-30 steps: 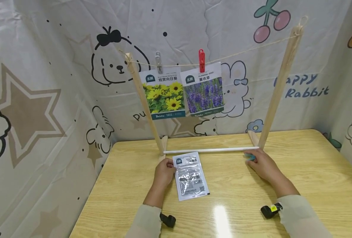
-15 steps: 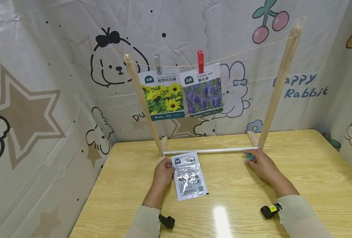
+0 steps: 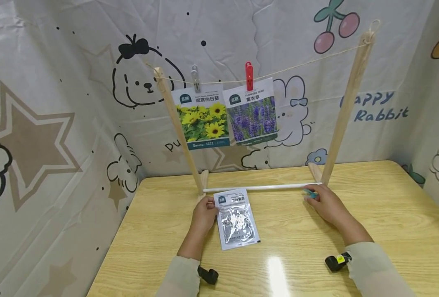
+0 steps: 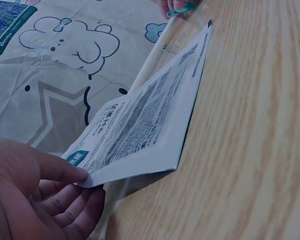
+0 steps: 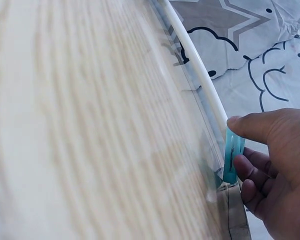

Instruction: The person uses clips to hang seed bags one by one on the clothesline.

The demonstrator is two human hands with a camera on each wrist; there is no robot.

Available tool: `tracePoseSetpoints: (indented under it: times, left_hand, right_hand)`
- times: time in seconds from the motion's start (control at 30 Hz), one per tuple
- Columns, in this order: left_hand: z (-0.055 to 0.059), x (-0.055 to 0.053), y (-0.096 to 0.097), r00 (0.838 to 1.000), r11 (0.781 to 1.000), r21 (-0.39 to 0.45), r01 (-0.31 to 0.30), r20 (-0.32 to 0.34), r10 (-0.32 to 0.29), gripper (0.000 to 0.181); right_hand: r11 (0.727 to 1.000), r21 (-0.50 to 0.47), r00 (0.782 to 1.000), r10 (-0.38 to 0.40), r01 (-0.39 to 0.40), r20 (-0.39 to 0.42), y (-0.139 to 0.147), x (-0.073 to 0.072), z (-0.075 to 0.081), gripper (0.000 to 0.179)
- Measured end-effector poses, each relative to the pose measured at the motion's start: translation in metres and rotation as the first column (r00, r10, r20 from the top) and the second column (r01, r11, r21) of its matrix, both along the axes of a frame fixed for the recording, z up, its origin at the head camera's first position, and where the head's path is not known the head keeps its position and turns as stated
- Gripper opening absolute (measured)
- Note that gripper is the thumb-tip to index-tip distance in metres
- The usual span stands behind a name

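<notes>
A seed packet (image 3: pixel 238 220), its printed back facing up, is pinched at its upper left corner by my left hand (image 3: pixel 204 214). In the left wrist view the packet (image 4: pixel 140 120) slants above the table, the thumb on top and the fingers beneath. My right hand (image 3: pixel 327 204) holds a teal clothespin (image 3: pixel 310 194) near the foot of the right post. Thumb and fingers grip the clothespin (image 5: pixel 233 155) in the right wrist view. On the string hang a sunflower packet (image 3: pixel 204 119) under a grey clothespin (image 3: pixel 195 78) and a lavender packet (image 3: pixel 251 113) under a red clothespin (image 3: pixel 249 76).
A left wooden post (image 3: pixel 176 123) and a right wooden post (image 3: pixel 347 109) carry the sagging string (image 3: pixel 308 63). A white rod (image 3: pixel 275 187) joins their feet on the wooden table (image 3: pixel 290 231). Printed cloth (image 3: pixel 219 37) stands behind.
The glare on the held packet has shifted as it tilts slightly. The right hand and teal clothespin have moved very little. The hanging packets stay as they were.
</notes>
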State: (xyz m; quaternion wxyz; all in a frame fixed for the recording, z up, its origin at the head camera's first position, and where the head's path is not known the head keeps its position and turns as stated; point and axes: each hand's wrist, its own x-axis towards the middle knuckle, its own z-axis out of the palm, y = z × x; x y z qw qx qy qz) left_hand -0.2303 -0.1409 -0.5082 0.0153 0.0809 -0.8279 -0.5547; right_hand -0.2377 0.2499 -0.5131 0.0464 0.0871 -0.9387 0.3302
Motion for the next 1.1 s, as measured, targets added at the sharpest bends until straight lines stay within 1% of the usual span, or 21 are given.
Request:
tracePoseSetpoints:
  times: [0.17, 0.3, 0.4, 0.47, 0.57, 0.73, 0.9, 1.1]
  left_hand:
    - [0.001, -0.001, 0.001, 1.000, 0.998, 0.060, -0.004, 0.015, 0.003, 0.027]
    - [0.001, -0.001, 0.003, 1.000, 0.997, 0.074, -0.007, 0.022, 0.005, 0.028]
    - [0.002, -0.001, 0.004, 1.000, 0.997, 0.081, -0.007, 0.017, 0.006, 0.028]
    - [0.003, 0.000, 0.005, 1.000, 0.995, 0.101, -0.008, 0.014, 0.007, 0.029]
    - [0.005, 0.000, 0.005, 1.000, 0.993, 0.117, 0.002, 0.001, -0.002, 0.028]
    - [0.008, 0.000, 0.005, 1.000, 0.992, 0.129, 0.013, -0.003, -0.013, 0.026]
    - [0.011, 0.001, 0.005, 1.000, 0.990, 0.139, 0.026, -0.001, -0.026, 0.025]
    - [0.014, 0.003, 0.005, 1.000, 0.989, 0.145, 0.018, 0.020, -0.021, 0.025]
  right_hand:
    - [0.999, -0.039, 1.000, -0.002, 0.003, 0.006, -0.001, 0.000, 0.002, 0.039]
    - [0.998, -0.058, 0.999, -0.012, 0.014, 0.031, 0.000, 0.000, 0.002, 0.040]
    - [0.997, -0.069, 0.999, -0.021, 0.024, 0.049, 0.000, 0.000, 0.003, 0.042]
    - [0.996, -0.082, 0.998, -0.024, 0.029, 0.059, 0.000, -0.001, 0.003, 0.043]
    - [0.994, -0.100, 0.997, -0.032, 0.039, 0.075, 0.000, -0.001, 0.004, 0.045]
    - [0.994, -0.102, 0.995, -0.039, 0.049, 0.091, -0.002, 0.000, 0.008, 0.049]
    - [0.994, -0.095, 0.996, -0.037, 0.045, 0.085, -0.002, 0.001, 0.010, 0.051]
    - [0.994, -0.107, 0.997, -0.028, 0.036, 0.077, -0.002, 0.002, 0.011, 0.049]
